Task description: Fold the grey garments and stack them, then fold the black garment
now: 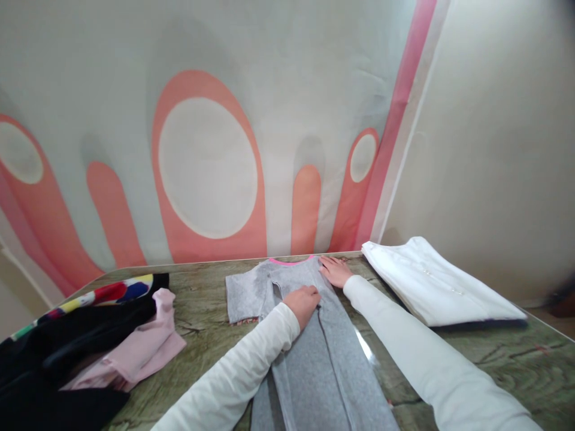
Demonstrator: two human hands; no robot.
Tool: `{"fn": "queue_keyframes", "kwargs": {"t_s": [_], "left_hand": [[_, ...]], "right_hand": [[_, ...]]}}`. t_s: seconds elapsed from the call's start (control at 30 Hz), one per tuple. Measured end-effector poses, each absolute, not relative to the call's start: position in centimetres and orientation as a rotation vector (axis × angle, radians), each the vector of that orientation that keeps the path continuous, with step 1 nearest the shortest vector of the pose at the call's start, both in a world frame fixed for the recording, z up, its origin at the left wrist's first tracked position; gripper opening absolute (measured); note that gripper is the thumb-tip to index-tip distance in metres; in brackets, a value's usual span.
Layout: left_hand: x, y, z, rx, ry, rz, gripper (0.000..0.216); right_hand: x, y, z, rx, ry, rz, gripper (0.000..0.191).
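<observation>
A long grey short-sleeved garment with a pink neckline lies on the table in front of me, its neck at the far edge. One sleeve is spread out to the left, while the right side looks folded in over the middle. My left hand rests on the upper part of the garment with its fingers curled closed on the cloth; the fingertips are partly hidden. By the right shoulder, next to the neckline, my right hand lies flat with its fingers stretched out, touching the fabric.
On the left lie a pink garment, black clothing and a multicoloured cloth. A folded white garment sits at the right. The wood-patterned table ends at a wall with pink and white shapes.
</observation>
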State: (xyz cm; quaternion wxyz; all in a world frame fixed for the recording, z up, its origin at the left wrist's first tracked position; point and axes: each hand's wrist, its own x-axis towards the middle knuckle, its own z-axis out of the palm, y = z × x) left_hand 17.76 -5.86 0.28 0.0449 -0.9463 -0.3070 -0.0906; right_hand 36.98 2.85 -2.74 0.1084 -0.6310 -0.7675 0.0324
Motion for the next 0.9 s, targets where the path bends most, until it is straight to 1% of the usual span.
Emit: {"fn": "queue_keyframes", "kwargs": {"t_s": [0.17,0.43,0.57,0.63,0.73,0.9], "left_hand": [[17.9,-6.0,0.7,-2.883,-0.983,-0.238,0.022],[17.5,-6.5,1.4,-2.86,-0.952,-0.197,0.022],[16.9,-6.9,1.0,-2.791,-0.938,-0.293,0.023],[16.8,-7.1,1.0,-2.789,-0.872,-0.338,0.024],[16.7,-7.1,1.2,-2.826,-0.796,-0.294,0.022],[16.8,-7.0,1.4,-2.819,-0.848,-0.254,0.019]], "right_hand": [[37.1,0.2,-3.2,-1.667,-2.357,0.07,0.051],[36.9,-1.0,-3.2,-1.686,-2.344,0.048,0.048],[37.3,-1.9,-2.7,-1.638,-2.319,0.022,0.047],[37.6,-3.2,-2.7,-1.573,-2.351,0.039,0.047],[38.2,-5.7,-3.0,-1.5,-2.42,0.093,0.047],[39.3,-8.5,-3.2,-1.535,-2.444,0.161,0.048]]}}
